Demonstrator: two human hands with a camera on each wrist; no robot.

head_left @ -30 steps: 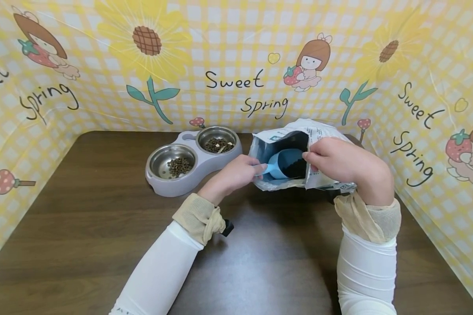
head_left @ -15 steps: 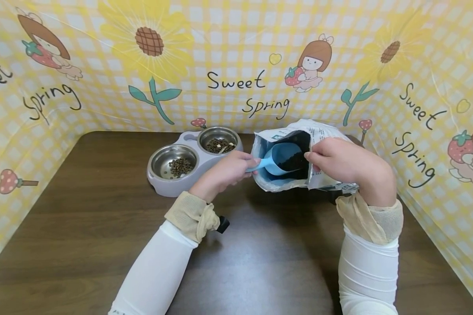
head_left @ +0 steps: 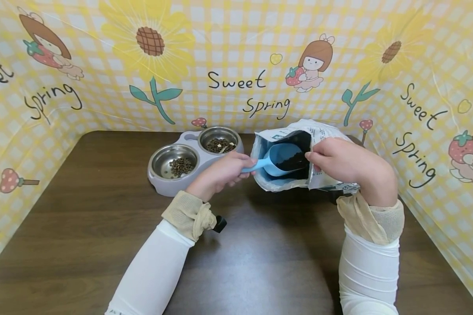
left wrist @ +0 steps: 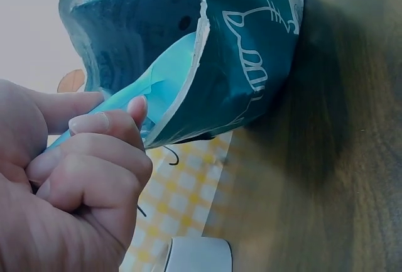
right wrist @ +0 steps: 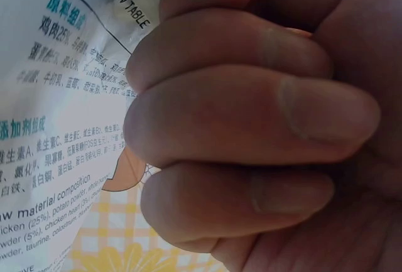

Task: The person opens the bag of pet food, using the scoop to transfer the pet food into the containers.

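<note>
My left hand [head_left: 227, 169] grips the handle of a light blue scoop [head_left: 284, 156], its fingers curled round it in the left wrist view. The scoop's cup lies inside the mouth of a pet food bag [head_left: 265, 180] and holds dark kibble [head_left: 293, 162]. With curled fingers my right hand [head_left: 339, 162] pinches the bag's edge and keeps the mouth wide. The bag leans on its side, its opening facing left. Its teal face with a white animal outline shows in the left wrist view; printed ingredient text [right wrist: 56, 134] fills the right wrist view beside the fingers.
Left of the bag stands a pale lilac double feeder [head_left: 169, 189] with two steel bowls, a front one [head_left: 159, 162] and a back one [head_left: 220, 130], each partly filled with brown kibble. A yellow checked cloth [head_left: 236, 43] walls the back and sides of the wooden table [head_left: 82, 245].
My left hand has drawn the scoop a little left and up within the bag's mouth, so more of its handle shows. The right hand has stayed on the bag.
</note>
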